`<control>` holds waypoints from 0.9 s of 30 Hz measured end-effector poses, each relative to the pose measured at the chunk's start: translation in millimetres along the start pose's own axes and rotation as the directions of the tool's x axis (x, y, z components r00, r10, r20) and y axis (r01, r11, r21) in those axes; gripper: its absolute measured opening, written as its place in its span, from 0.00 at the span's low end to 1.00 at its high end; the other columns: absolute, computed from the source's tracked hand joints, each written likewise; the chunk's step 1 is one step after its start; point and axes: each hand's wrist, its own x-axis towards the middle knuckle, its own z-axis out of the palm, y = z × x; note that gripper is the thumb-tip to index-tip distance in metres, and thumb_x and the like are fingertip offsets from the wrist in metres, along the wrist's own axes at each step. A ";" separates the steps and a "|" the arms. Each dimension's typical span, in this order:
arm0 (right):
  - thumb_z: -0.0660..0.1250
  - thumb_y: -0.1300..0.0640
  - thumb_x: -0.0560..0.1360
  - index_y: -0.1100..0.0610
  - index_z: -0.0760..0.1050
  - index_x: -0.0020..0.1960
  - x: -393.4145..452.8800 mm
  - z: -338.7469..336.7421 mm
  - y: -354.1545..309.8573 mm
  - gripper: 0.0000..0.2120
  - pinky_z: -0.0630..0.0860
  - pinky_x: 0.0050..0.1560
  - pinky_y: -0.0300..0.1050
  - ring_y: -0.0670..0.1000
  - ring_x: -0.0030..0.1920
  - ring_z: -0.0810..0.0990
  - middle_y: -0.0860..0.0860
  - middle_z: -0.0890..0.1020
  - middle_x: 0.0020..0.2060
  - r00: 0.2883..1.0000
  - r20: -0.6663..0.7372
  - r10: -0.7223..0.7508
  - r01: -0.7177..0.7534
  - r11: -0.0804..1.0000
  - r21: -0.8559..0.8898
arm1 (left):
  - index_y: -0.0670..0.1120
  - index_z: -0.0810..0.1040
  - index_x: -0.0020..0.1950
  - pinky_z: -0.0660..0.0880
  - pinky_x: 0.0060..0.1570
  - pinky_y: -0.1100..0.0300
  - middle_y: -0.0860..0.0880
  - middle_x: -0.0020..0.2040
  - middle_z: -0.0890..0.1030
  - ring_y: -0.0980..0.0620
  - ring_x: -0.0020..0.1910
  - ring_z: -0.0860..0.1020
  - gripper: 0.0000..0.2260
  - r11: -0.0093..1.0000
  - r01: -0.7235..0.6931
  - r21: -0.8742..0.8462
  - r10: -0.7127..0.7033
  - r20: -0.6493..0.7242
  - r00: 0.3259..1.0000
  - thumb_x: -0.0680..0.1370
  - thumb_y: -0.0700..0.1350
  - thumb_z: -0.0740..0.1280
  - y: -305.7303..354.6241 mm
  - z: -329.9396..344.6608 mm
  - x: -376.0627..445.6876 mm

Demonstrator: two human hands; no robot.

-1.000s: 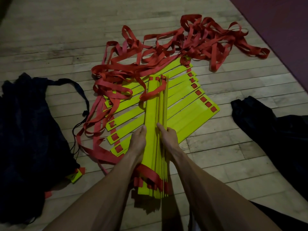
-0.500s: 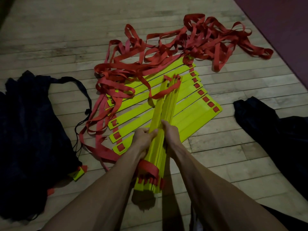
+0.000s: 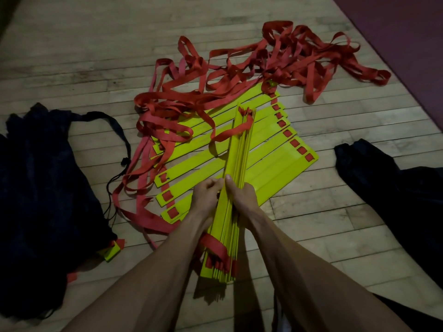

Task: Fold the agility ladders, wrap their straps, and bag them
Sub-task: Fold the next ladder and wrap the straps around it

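Note:
A stack of yellow ladder rungs [image 3: 236, 168] stands on edge on the wooden floor, pointing away from me, with red strap loops at both ends. My left hand [image 3: 206, 195] grips the stack's left side and my right hand [image 3: 242, 195] grips its right side, thumbs meeting on top. Under it, more yellow rungs [image 3: 271, 149] lie fanned flat. A tangle of red straps [image 3: 261, 68] spreads behind and to the left of them. A dark drawstring bag [image 3: 40, 188] lies at the left with a yellow rung end [image 3: 110, 253] sticking out.
A second dark bag or cloth [image 3: 393, 185] lies on the floor at the right. A dark red mat [image 3: 412, 34] covers the far right corner. Bare wooden floor [image 3: 84, 44] stretches beyond the straps.
The rung stack has been squeezed together and tipped up onto its edge. Both hands went from flat fingers on the stack to a curled grip round it.

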 end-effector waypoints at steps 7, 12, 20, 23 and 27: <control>0.60 0.38 0.80 0.68 0.71 0.65 -2.5 -6.1 -7.5 0.33 0.79 0.51 0.55 0.59 0.54 0.81 0.59 0.82 0.51 1.000 -0.024 0.018 -0.017 0.999 0.044 | 0.48 0.81 0.48 0.75 0.42 0.54 0.43 0.45 0.84 0.48 0.44 0.80 0.02 0.995 0.054 0.078 -0.060 0.067 0.996 0.79 0.45 0.71 0.7 3.8 -0.8; 0.57 0.13 0.54 0.66 0.66 0.73 28.0 2.9 26.0 0.67 0.78 0.60 0.64 0.63 0.62 0.79 0.64 0.77 0.65 0.999 0.022 0.042 -0.044 0.993 0.105 | 0.47 0.81 0.49 0.72 0.41 0.56 0.44 0.45 0.82 0.48 0.42 0.77 0.04 0.978 0.102 0.182 -0.110 0.034 0.993 0.78 0.46 0.73 -0.5 3.9 2.2; 0.60 0.43 0.82 0.71 0.70 0.63 4.2 -7.5 -9.0 0.29 0.77 0.41 0.55 0.60 0.46 0.81 0.61 0.80 0.46 0.997 0.023 0.078 -0.079 0.994 0.075 | 0.53 0.74 0.62 0.73 0.35 0.60 0.43 0.55 0.82 0.52 0.41 0.76 0.11 0.968 0.107 0.229 -0.167 0.264 0.950 0.81 0.54 0.67 5.4 -5.4 -15.0; 0.63 0.45 0.81 0.66 0.76 0.48 7.5 -9.9 -13.5 0.22 0.81 0.44 0.57 0.60 0.40 0.83 0.60 0.80 0.38 0.996 0.034 0.085 -0.088 0.991 0.097 | 0.46 0.70 0.70 0.82 0.44 0.54 0.41 0.55 0.82 0.48 0.47 0.83 0.20 0.952 0.222 0.210 -0.284 0.337 0.898 0.80 0.48 0.69 6.2 -10.9 -21.6; 0.69 0.45 0.78 0.66 0.77 0.51 -1.9 -9.6 -15.7 0.22 0.78 0.34 0.46 0.54 0.38 0.81 0.55 0.80 0.37 0.997 0.045 0.068 -0.072 0.991 0.111 | 0.39 0.78 0.52 0.80 0.45 0.44 0.41 0.40 0.78 0.44 0.40 0.79 0.09 0.894 0.201 0.401 -0.358 0.368 0.858 0.79 0.45 0.68 3.1 -12.7 -31.6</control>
